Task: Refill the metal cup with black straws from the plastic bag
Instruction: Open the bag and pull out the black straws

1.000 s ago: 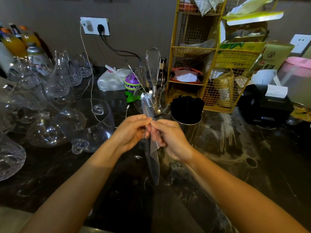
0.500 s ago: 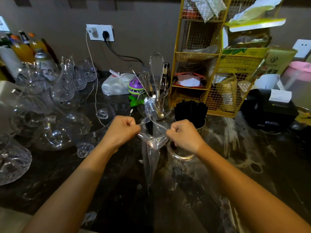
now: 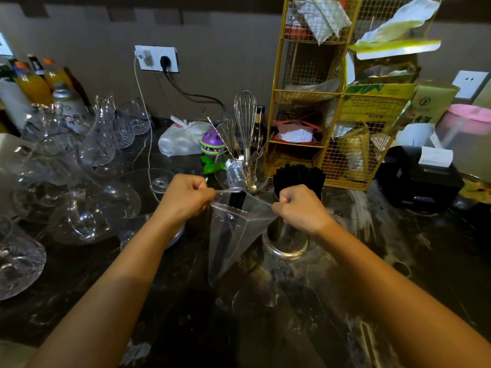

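A clear plastic bag (image 3: 233, 235) hangs above the dark counter, its mouth stretched wide between both fists. My left hand (image 3: 186, 199) grips the bag's left edge and my right hand (image 3: 300, 207) grips the right edge. A few black straws (image 3: 235, 200) show inside the bag near its mouth. Behind my right hand stands the metal cup (image 3: 287, 239), with a thick bundle of black straws (image 3: 299, 176) sticking out of its top.
Several glass jugs and cups (image 3: 87, 203) crowd the left of the counter. A glass utensil holder (image 3: 245, 176) with a whisk stands behind the bag. A yellow wire rack (image 3: 324, 107) rises at the back, with a black receipt printer (image 3: 419, 179) to its right.
My hands have drawn apart, pulling the bag's mouth open from a narrow pinched strip into a wide opening. The view has tilted down a little.
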Motion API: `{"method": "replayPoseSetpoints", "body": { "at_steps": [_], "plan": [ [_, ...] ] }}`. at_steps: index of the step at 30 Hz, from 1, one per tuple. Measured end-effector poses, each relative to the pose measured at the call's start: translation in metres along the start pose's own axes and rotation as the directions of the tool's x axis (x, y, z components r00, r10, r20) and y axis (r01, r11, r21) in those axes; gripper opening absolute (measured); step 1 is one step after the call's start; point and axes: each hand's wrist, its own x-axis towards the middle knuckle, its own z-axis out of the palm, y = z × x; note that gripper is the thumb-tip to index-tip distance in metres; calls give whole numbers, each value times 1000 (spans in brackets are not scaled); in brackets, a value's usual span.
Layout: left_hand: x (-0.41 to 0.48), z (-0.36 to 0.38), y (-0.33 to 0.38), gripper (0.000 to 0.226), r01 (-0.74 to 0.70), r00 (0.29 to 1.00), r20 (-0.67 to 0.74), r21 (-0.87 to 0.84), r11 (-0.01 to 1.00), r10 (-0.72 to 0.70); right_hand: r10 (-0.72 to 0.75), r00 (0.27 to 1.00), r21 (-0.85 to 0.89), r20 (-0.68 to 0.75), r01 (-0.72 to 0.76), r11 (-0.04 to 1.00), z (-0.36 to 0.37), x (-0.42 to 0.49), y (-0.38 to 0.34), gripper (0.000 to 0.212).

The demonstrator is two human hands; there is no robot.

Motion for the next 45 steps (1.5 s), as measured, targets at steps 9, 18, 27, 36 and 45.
{"method": "replayPoseSetpoints", "body": {
  "at_steps": [9, 18, 27, 36, 45],
  "plan": [
    [18, 1, 51, 43, -290, 940, 248, 213, 933, 235, 98, 946, 558, 309, -264, 787, -18, 7, -12, 24],
    [26, 16, 101, 24, -666, 731, 592, 513, 542, 339, -47, 736, 709, 676, -631, 315, -24, 35, 4, 69],
    [35, 29, 114, 13, -745, 654, 627, 434, 507, 423, -334, 760, 830, 558, -525, 192, -29, 39, 9, 48],
    [74, 16, 76, 15, -100, 995, -10, -244, 965, 100, -315, 855, 911, 412, -387, 142, -63, 65, 16, 96],
    [111, 80, 60, 34, 447, 791, 602, -449, 774, -108, -104, 946, 867, 307, -233, 440, -97, 81, 11, 55]
  ]
}}
